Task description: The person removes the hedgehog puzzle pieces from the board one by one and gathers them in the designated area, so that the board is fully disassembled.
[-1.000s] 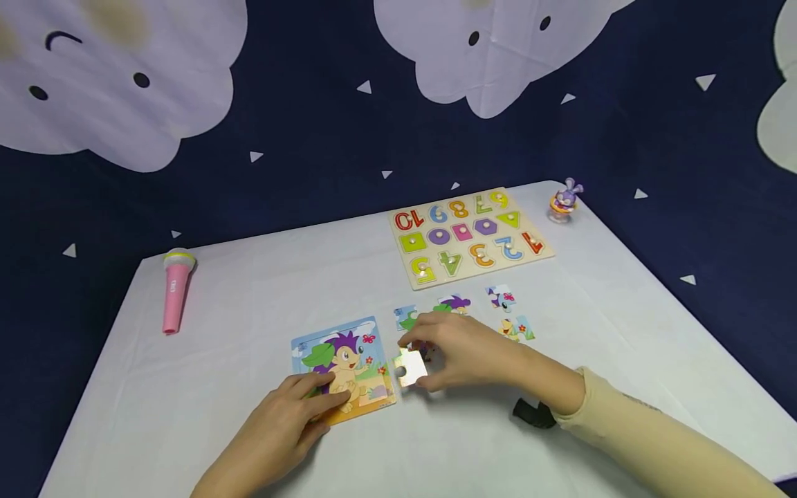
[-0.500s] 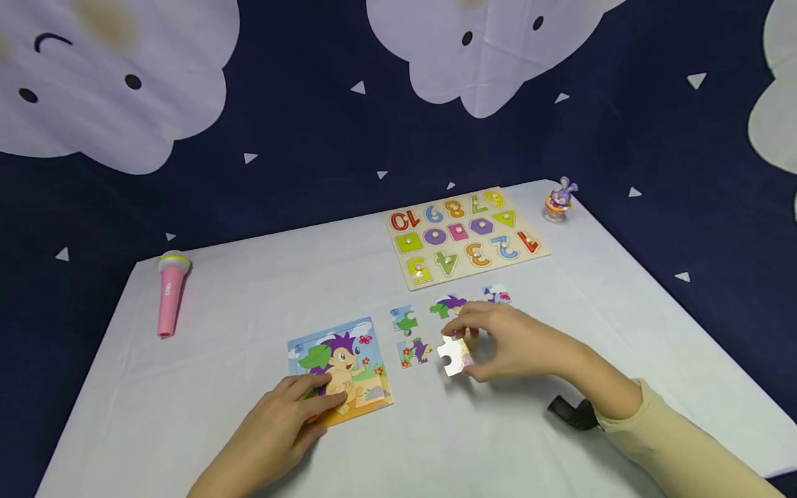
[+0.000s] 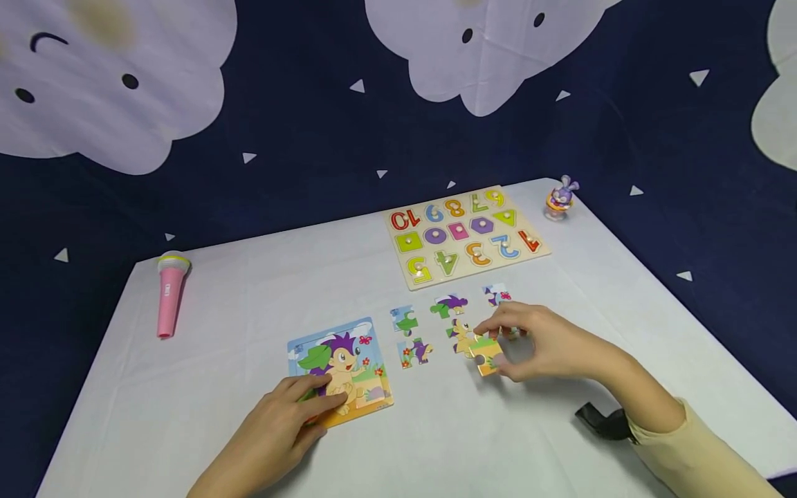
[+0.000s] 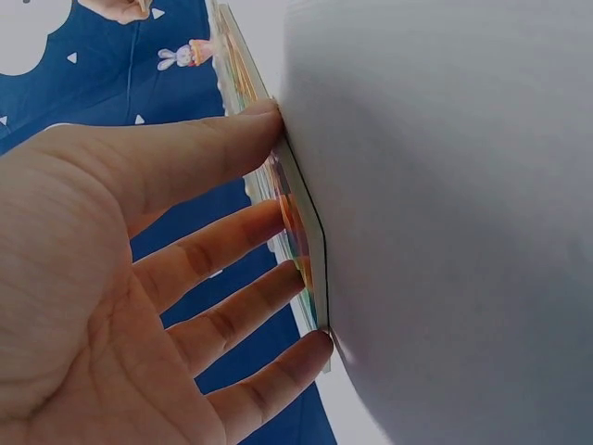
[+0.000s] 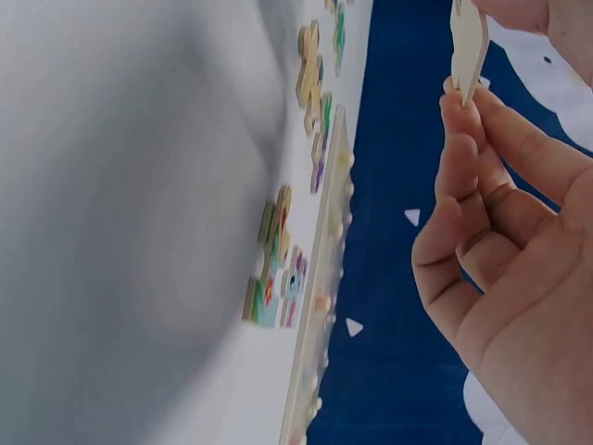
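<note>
My left hand [image 3: 283,418] lies on the lower left part of a square hedgehog picture board [image 3: 367,332], its fingers extended over the picture. In the left wrist view, the thumb [image 4: 204,153] touches the board's edge. Farther right, my right hand [image 3: 548,342] pinches a jigsaw puzzle piece [image 3: 488,360] between thumb and fingertips. That piece is tilted above the table, and its pale edge shows in the right wrist view. A yellow-bodied loose piece [image 3: 461,333] lies just behind it. Other loose pieces lie nearby: a leaf one [image 3: 405,320], a purple-spiked one [image 3: 451,304] and a flowered one [image 3: 416,353].
Behind the pieces lies a wooden number peg board [image 3: 461,272]. A pink toy microphone [image 3: 169,297] rests at the table's left, and a purple rabbit figure [image 3: 559,199] stands at the far right corner. A black strap [image 3: 602,422] is by my right wrist.
My right hand has moved to the right, away from the picture board, carrying the puzzle piece and turning its printed side into view. My left hand has stayed on the board.
</note>
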`<state>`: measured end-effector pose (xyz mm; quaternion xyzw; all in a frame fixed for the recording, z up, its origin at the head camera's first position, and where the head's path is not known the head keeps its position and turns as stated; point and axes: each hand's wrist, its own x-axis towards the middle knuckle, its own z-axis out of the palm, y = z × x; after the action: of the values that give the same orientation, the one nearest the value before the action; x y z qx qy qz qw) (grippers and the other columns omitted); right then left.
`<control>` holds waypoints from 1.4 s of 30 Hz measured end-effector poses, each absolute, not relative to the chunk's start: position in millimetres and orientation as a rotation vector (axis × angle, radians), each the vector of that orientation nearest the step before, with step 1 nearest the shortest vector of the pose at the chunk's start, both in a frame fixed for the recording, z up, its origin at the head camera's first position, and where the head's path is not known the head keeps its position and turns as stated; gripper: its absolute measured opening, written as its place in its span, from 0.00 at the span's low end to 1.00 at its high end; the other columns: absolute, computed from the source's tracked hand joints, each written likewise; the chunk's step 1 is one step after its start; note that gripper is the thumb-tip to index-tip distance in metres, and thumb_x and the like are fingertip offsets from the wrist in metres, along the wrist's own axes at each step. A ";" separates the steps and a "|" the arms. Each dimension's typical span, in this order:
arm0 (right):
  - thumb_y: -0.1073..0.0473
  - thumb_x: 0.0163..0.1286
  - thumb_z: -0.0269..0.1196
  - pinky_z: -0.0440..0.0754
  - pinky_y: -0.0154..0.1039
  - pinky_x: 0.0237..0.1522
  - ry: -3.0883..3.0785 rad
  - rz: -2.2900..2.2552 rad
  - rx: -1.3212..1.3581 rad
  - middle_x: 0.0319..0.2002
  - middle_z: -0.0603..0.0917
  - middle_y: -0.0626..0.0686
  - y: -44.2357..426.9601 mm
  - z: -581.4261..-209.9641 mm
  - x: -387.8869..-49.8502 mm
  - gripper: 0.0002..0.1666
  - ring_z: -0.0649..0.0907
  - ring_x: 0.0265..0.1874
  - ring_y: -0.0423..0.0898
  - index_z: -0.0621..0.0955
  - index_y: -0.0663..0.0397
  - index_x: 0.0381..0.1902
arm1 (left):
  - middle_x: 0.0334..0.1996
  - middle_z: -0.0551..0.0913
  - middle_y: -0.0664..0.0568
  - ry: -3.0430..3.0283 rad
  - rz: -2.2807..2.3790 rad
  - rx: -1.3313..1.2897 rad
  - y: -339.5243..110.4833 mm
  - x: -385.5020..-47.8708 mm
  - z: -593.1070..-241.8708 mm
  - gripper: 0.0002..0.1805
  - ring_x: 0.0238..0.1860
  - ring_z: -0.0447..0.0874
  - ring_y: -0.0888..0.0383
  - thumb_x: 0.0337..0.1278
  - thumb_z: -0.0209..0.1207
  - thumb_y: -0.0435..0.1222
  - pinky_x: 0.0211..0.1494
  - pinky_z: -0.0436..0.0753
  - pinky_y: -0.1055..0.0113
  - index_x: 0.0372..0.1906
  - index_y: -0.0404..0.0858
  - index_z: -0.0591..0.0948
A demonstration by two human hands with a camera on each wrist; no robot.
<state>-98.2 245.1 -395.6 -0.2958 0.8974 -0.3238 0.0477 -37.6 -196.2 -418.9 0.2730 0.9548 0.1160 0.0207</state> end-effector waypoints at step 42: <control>0.53 0.59 0.82 0.79 0.31 0.40 2.685 -0.962 -0.776 0.45 0.87 0.33 309.4 -419.7 -84.3 0.28 0.80 0.40 0.36 0.89 0.40 0.58 | 0.64 0.85 0.54 2.968 0.368 0.850 -195.6 -36.2 -419.5 0.26 0.64 0.83 0.50 0.60 0.77 0.40 0.63 0.88 0.45 0.63 0.60 0.88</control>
<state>-84.3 309.4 -419.7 -0.2614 0.9044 -0.3242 0.0927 -36.2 -195.6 -419.5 0.2734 0.9545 0.1183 0.0161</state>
